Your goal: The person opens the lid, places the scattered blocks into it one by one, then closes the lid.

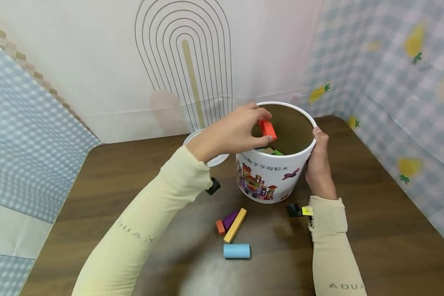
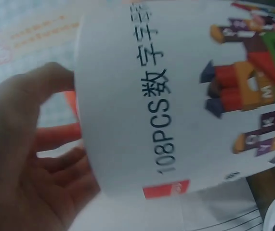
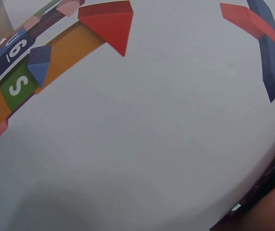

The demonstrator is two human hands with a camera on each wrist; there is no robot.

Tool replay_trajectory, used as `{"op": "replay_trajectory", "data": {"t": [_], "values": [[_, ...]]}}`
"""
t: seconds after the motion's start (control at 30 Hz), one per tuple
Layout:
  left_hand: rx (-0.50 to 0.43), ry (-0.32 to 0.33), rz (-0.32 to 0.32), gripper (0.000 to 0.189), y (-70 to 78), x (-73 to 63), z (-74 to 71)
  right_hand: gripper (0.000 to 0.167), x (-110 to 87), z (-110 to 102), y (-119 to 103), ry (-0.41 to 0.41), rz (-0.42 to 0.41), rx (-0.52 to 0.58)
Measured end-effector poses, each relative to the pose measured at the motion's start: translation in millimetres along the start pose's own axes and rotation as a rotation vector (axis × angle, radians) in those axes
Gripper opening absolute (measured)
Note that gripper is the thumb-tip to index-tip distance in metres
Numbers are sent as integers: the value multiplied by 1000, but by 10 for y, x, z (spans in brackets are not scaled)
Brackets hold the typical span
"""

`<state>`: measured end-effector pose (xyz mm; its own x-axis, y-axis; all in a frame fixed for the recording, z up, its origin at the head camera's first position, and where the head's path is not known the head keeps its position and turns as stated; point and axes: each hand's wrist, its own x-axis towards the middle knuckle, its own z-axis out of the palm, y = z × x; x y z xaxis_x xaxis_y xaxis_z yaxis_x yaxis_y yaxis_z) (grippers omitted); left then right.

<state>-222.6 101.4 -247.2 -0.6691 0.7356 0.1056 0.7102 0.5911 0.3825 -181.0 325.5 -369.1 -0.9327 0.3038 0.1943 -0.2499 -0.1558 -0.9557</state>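
Note:
My left hand (image 1: 246,127) pinches a red block (image 1: 268,129) between thumb and fingers, just inside the mouth of a white bucket (image 1: 262,176). In the left wrist view, that hand (image 2: 41,139) reaches over the bucket's rim, and only a sliver of the red block (image 2: 71,102) shows. My right hand (image 1: 319,164) grips the bucket's right side, thumb on the rim. Printed toy blocks and lettering cover the bucket's wall (image 3: 142,120), which fills the right wrist view. Low inside lie a green block (image 1: 277,152) and a tan one (image 1: 268,151); the rest of the contents is hidden.
In front of the bucket, a yellow bar (image 1: 235,225), a purple block (image 1: 230,220) and a small orange block (image 1: 220,227) lie together on the wooden table (image 1: 140,230). A light blue cylinder (image 1: 237,251) lies nearer. Behind my left wrist is a white lid (image 1: 218,160).

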Motion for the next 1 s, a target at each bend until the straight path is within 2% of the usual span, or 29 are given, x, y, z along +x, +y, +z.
{"op": "replay_trajectory", "data": {"t": [0.13,0.27,0.33,0.4,0.5,0.57,0.63,0.83,0.9,1.0], "values": [[63,-160,-26,47,0,329,12,49,9,-12,2,28,1,8],[196,-290,-114,35,31,533,58,52,34,-10,4,27,-24,11],[265,-377,-167,34,67,579,84,51,42,-3,2,20,-27,15],[306,-491,-217,31,90,596,112,49,37,2,2,19,-12,13],[301,-630,-279,26,92,578,142,48,25,10,2,6,7,1],[285,-675,-311,22,94,545,152,49,-5,12,-8,-7,13,-8],[266,-680,-318,20,88,518,150,50,-13,23,-20,-24,7,-13],[267,-643,-253,21,73,541,138,49,10,54,-52,-29,0,2],[260,-583,-227,24,60,555,152,49,24,57,-54,-31,-1,6],[197,-415,-165,29,27,565,184,47,53,59,-52,-31,-1,15]]}}
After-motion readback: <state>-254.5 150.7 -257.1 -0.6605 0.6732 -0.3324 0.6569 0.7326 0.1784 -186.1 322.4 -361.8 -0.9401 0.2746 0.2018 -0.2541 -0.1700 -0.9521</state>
